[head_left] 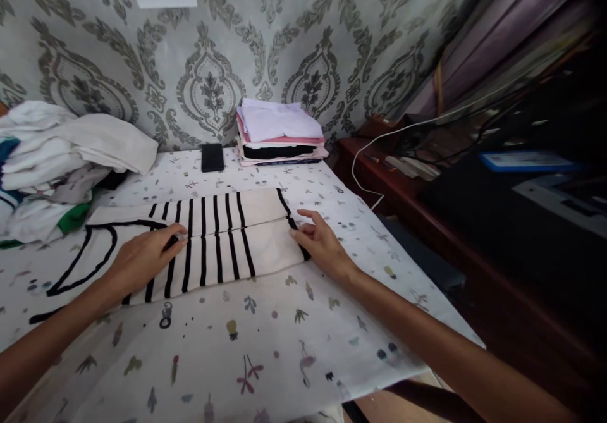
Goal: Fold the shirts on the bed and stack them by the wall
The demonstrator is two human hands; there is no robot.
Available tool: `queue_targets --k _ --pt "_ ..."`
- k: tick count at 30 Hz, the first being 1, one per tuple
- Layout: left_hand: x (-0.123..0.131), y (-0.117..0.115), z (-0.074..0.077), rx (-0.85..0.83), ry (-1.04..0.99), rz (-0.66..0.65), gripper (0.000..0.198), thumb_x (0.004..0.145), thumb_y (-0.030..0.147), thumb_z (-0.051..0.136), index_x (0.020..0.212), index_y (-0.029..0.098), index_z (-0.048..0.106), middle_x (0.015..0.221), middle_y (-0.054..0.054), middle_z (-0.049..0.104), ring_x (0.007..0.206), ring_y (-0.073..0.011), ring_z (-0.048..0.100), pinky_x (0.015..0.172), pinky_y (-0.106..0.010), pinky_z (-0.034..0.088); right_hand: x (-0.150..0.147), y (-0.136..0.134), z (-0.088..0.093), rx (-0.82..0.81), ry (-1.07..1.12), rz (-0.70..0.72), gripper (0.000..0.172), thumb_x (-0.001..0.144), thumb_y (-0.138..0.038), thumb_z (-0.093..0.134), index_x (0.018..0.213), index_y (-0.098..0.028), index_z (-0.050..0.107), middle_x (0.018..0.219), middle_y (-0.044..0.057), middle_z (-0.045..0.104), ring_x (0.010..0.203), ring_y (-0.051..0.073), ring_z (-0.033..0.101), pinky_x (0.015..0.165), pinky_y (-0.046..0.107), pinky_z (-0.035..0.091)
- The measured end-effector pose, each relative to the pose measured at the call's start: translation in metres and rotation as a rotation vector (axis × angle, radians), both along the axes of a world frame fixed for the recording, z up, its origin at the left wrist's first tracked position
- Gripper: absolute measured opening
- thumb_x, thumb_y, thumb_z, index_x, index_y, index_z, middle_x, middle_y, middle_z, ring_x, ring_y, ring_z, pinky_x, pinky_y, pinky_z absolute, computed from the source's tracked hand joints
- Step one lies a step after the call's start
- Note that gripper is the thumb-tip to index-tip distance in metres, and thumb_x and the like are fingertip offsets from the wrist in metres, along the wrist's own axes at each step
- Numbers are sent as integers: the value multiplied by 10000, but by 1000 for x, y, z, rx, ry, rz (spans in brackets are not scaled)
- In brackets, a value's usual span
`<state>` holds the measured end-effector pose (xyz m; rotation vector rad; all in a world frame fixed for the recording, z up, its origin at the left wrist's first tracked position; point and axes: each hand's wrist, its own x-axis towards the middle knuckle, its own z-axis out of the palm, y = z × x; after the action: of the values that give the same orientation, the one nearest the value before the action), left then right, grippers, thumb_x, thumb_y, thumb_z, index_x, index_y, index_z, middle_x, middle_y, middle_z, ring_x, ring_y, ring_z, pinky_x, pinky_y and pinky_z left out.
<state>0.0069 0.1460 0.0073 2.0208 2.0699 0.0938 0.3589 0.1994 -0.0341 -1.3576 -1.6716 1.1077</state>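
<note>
A cream garment with black stripes lies flat on the patterned white cloth, its sides meeting along a lengthwise line in the middle. Its black-edged neckline or straps spread to the left. My left hand pinches the fabric near that middle line, with thumb and fingertips together. At the right end, the thumb of my right hand touches the black hem; its index finger stretches forward, apart from the thumb, and the other fingers are curled at the edge.
A heap of white clothes lies at the left. By the wall are a black phone and a folded stack of clothes. A white cable hangs beside a dark red desk on the right.
</note>
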Motion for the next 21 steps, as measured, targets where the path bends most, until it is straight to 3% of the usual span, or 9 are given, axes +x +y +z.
queue_targets --k 2,6,10,21 --pt "2 -1 -2 2 50 -3 566 934 610 283 1219 242 604 734 -59 666 617 -260 621 491 -295 338 0 -11 -1 51 -18 26 568 845 -402 618 1355 -226 437 798 -33 581 727 166 549 700 313 466" --pt "5 1 -5 24 107 -22 556 930 578 268 1177 214 608 828 -94 706 614 -268 623 483 -309 349 -3 -20 1 150 -58 -12 374 894 -325 498 1257 -236 499 854 -11 543 685 153 518 649 303 442" --pt "3 5 -1 26 88 -33 518 928 609 285 1068 241 620 842 -83 720 680 -275 655 505 -306 378 -3 -11 2 110 -92 -90 309 869 -318 504 1166 -239 540 854 -8 541 627 145 512 595 294 437" --pt "0 6 -3 126 183 -76 548 938 624 276 1004 254 674 915 -108 721 720 -276 655 471 -291 348 -2 -3 0 203 -227 -48 243 795 -180 533 944 -244 714 890 19 695 734 178 605 720 335 510"
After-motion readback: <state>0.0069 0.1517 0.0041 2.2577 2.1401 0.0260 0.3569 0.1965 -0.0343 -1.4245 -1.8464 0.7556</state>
